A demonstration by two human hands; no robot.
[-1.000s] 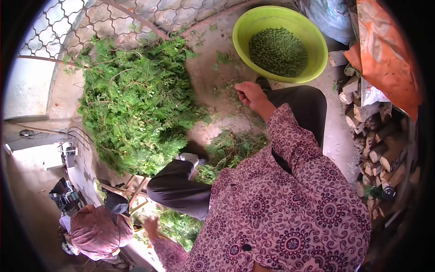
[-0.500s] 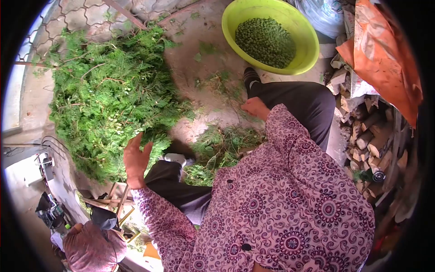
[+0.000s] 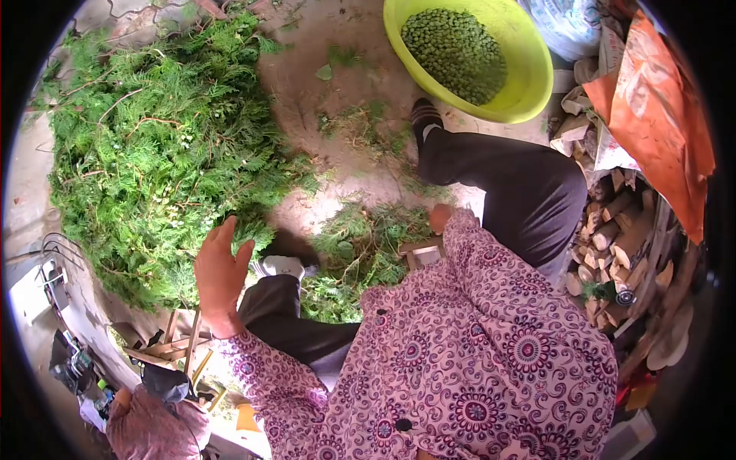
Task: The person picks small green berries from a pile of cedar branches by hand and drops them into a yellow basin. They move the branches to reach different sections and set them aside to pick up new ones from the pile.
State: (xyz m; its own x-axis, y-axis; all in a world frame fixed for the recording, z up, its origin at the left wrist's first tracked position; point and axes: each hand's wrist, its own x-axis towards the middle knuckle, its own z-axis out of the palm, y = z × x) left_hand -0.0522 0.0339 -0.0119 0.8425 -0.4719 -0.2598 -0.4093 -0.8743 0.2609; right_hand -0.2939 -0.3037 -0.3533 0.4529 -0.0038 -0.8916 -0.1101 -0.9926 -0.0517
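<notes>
My left hand (image 3: 221, 277) is raised with fingers stretched out and thumb apart, holding nothing. It overlaps the near edge of a big heap of green conifer branches (image 3: 176, 153) on the ground. My right hand (image 3: 440, 218) shows only in part past the patterned sleeve, and its fingers are hidden. It is at the right side of a smaller pile of conifer sprigs (image 3: 360, 257) between my feet. Beyond my outstretched leg, a yellow-green basin (image 3: 529, 84) holds many small green cones (image 3: 452, 57).
Split firewood (image 3: 617, 238) is stacked on the right, under an orange sack (image 3: 663, 123). A clear plastic bag (image 3: 563, 27) is behind the basin. At lower left, another person (image 3: 157, 425) is near a wooden frame (image 3: 180, 345). Loose sprigs (image 3: 368, 126) lie on the concrete.
My right hand has drawn back toward my body, from near my far foot to the smaller pile. My left hand remains raised and spread. The camera view has shifted slightly.
</notes>
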